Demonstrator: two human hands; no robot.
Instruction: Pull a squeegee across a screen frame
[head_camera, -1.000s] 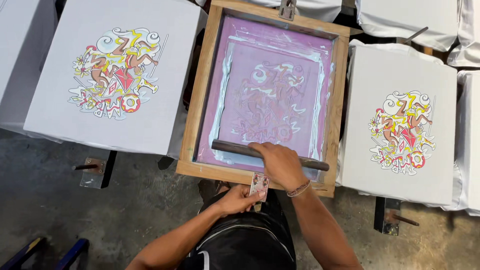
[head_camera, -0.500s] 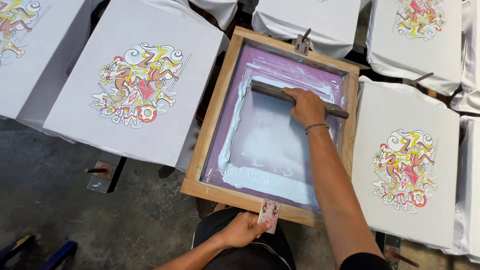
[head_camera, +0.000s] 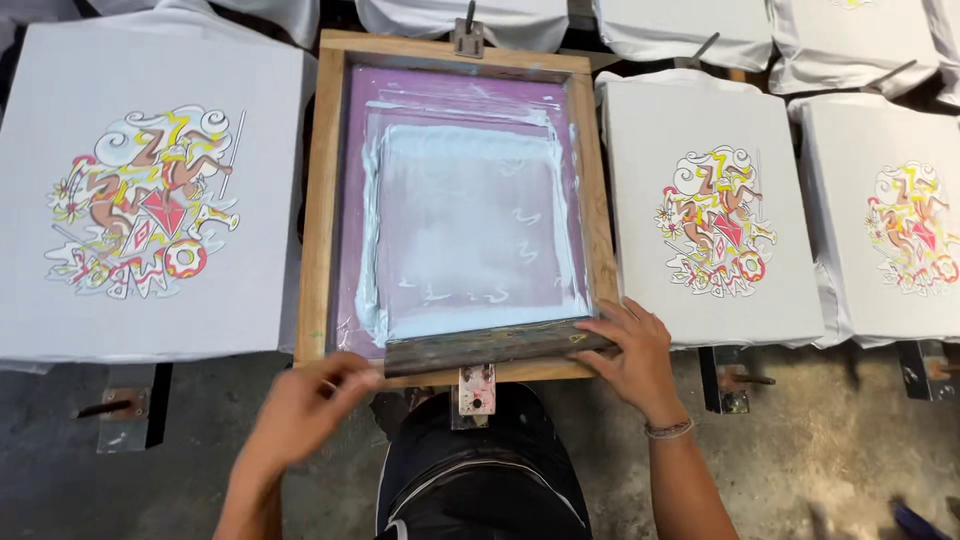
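At near edge of wooden screen frame: right hand fingers grasping squeegee; left hand released, blurred

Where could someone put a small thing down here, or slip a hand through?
Bare floor shows below the left shirt board, and more below the right shirt boards. Dark gaps run between the wooden screen frame and its neighbours. The frame's near edge is crowded: the right hand grips the squeegee, the left hand at its other end.
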